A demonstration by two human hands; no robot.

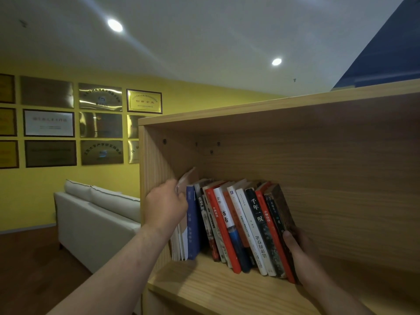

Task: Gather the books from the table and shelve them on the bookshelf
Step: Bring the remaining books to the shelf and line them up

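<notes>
A row of several books [236, 226] stands on the top shelf of a light wooden bookshelf [295, 114], leaning to the left. My left hand [166, 205] grips the top of the leftmost pale book [185, 185], beside a blue book [193, 223] at the shelf's left wall. My right hand [300, 251] presses flat against the dark book [280, 208] at the right end of the row, thumb on its spine. The table is not in view.
The shelf board [216, 289] runs toward me below the books, with bare shelf space to the right of the row. A white sofa [95, 214] stands left of the bookshelf against a yellow wall hung with framed plaques [144, 101].
</notes>
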